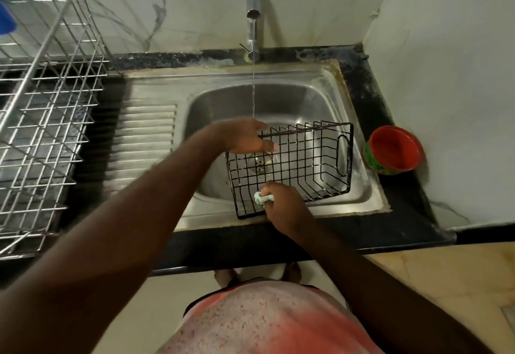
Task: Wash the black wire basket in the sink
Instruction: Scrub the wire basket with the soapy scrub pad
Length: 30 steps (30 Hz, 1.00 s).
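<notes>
A: Where is the basket?

B: The black wire basket point(292, 164) sits tilted in the bowl of the steel sink point(359, 186); its near edge leans up toward the front rim, and the end with the oval handle cut-out points right.

A: And the hands?

B: The left hand point(245, 136) grips the far left corner of the basket, fingers curled over the top wire; the right hand point(281, 203) is at the near rim, fingers closed round a small pale green cloth point(262, 198) that touches the wire there.

A: Is the water on?

B: Yes; a thin stream falls from the tap point(253, 14) into the bowl and lands just behind the left hand; whether it strikes the basket I cannot tell.

A: What else is around?

B: A red bowl point(394, 149) with a green patterned outside stands on the dark counter point(401, 214), just right of the sink; a steel dish rack point(47, 119) stands on the left, beside the ribbed draining board point(145, 142); something blue point(6, 18) shows at the far left edge behind the rack, too cut off to name.
</notes>
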### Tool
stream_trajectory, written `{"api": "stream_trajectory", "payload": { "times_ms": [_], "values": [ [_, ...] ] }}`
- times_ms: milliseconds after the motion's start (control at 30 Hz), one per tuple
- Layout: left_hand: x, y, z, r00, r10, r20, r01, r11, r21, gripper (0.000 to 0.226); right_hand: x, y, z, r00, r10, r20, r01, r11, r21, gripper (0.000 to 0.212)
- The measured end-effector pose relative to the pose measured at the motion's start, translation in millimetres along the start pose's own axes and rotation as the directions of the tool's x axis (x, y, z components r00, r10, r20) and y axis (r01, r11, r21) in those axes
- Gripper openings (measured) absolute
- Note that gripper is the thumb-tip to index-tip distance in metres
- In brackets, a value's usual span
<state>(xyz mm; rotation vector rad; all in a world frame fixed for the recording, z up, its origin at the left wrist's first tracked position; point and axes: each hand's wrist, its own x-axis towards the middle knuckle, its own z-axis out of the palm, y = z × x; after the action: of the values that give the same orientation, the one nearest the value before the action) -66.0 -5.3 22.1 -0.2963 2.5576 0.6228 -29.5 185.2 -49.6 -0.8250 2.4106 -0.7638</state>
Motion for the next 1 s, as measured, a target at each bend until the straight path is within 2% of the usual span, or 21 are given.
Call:
{"api": "stream_trajectory", "payload": {
  "times_ms": [133,233,333,467,633,733,800,833,933,1000],
  "values": [
    [-8.5,5.9,1.4,0.997,0.06,-0.054,-0.061,0.998,-0.009,0.073,11.7,-14.3,-13.3,0.997,0.072,0.013,-0.068,0.983,-0.17,0.027],
    [-13.4,6.7,-0.9,0.997,0.069,-0.047,-0.069,0.998,0.004,0.077,23.5,-23.6,-11.8,0.998,-0.048,0.044,0.053,0.992,-0.117,0.024],
    [-15.7,7.0,-3.5,0.997,0.072,-0.031,-0.072,0.997,0.008,0.079,33.1,-26.2,-1.3,0.963,-0.175,0.206,0.219,0.95,-0.22,0.032],
    [-15.8,4.7,-4.1,0.998,0.063,-0.012,-0.063,0.998,0.004,0.086,40.3,-25.2,6.1,0.919,-0.217,0.329,0.314,0.908,-0.277,0.038],
    [-11.6,1.9,-3.5,0.999,0.052,0.01,-0.052,0.999,-0.011,0.088,45.6,-19.9,-2.1,0.886,-0.216,0.411,0.329,0.916,-0.228,0.034],
    [-11.0,1.5,-3.5,0.998,0.06,0.006,-0.06,0.998,-0.03,0.086,44.6,-21.4,-17.9,0.812,-0.253,0.526,0.357,0.928,-0.105,0.028],
    [-10.5,0.1,-2.7,0.998,0.057,0.006,-0.056,0.998,-0.041,0.086,49.0,-21.2,-28.0,0.781,-0.231,0.58,0.344,0.934,-0.092,0.023],
    [-9.8,-0.4,-2.3,0.998,0.055,0.006,-0.055,0.998,-0.043,0.087,52.6,-19.4,-30.1,0.808,-0.217,0.548,0.317,0.944,-0.093,0.021],
    [-9.7,-0.5,-2.0,0.998,0.061,0.007,-0.06,0.997,-0.057,0.092,59.1,-12.3,-23.8,0.943,-0.156,0.294,0.205,0.968,-0.144,0.027],
    [-8.8,-0.6,-2.1,0.998,0.066,0.005,-0.066,0.996,-0.063,0.087,56.0,-10.8,-15.2,0.964,-0.129,0.233,0.175,0.966,-0.192,0.031]
  ]
}}
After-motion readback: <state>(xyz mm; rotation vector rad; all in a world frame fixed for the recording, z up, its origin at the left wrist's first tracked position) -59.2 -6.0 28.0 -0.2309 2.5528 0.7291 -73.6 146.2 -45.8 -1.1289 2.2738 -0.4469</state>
